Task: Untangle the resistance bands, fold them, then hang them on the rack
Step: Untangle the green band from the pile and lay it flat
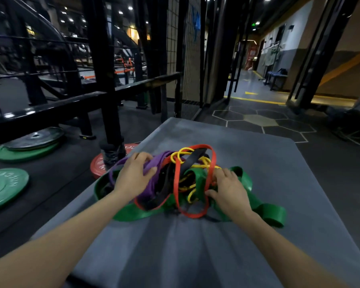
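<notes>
The left hand [133, 175] lay on the near-left side of the heap with its fingers curled over and its thumb hooked beneath the purple band [148, 185], gripping that band; the right hand [227, 190] rested on the near-right side with fingers spread and fairly straight, pressing on the wide green band [245, 179] and touching the red band [176, 183] without visibly closing round either. Between the two hands the resistance bands formed a single knotted pile: the thin yellow band [183, 155] looped through the red one near the top, the black band [192, 161] ran diagonally through the middle, and the green band spread beneath the rest, one loop trailing off to the near right. The pile sat on a grey padded mat [279, 163], roughly at its centre. Beyond the mat's left edge a red weight plate [97, 165] lay on the floor, with green weight plates [4, 188] further left and a black steel frame [104, 80] behind; which structure served as the rack could not be told. Judged from this arrangement, the task stood at its very start: no band had been freed, none folded, none hung, and the whole of the untangling remained
</notes>
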`<state>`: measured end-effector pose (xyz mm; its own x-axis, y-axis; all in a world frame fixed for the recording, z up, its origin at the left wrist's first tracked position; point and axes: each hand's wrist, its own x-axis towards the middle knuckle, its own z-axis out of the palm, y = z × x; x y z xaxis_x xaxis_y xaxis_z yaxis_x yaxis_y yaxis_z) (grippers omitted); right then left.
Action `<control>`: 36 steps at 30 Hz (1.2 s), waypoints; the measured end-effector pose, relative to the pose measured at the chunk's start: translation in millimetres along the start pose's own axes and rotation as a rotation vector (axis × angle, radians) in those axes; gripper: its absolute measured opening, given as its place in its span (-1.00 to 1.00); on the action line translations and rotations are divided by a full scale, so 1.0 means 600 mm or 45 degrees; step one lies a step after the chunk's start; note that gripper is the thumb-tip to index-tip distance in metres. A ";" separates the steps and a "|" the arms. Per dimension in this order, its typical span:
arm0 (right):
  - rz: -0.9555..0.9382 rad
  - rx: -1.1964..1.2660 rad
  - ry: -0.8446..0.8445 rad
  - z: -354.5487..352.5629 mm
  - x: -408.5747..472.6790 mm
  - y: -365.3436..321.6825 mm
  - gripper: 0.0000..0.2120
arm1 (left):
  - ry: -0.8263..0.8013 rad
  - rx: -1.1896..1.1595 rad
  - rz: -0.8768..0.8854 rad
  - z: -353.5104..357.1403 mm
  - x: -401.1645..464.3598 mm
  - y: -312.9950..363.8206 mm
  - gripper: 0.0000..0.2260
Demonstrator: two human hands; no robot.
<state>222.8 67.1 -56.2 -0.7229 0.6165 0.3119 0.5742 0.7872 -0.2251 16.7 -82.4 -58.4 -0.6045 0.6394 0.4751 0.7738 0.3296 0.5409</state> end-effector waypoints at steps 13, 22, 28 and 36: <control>-0.281 0.184 -0.190 0.016 -0.036 -0.120 -0.68 | -0.488 0.682 0.001 -0.051 -0.129 -0.095 -0.72; -0.231 0.476 -0.141 -0.025 -0.035 -0.133 -0.23 | -0.446 -0.016 0.359 -0.094 -0.085 0.044 -0.64; -0.208 0.678 0.139 -0.087 -0.037 -0.085 -0.34 | -0.362 -0.477 0.247 -0.108 -0.045 0.126 -0.95; -0.283 0.804 0.305 -0.148 -0.031 -0.065 -0.68 | -0.388 -1.019 0.225 -0.122 0.000 0.255 -0.85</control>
<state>247.9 23.3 28.9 -0.6508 0.4770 0.5907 0.0380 0.7975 -0.6022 121.2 -83.2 75.0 -0.3230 0.8306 0.4536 0.4167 -0.3056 0.8562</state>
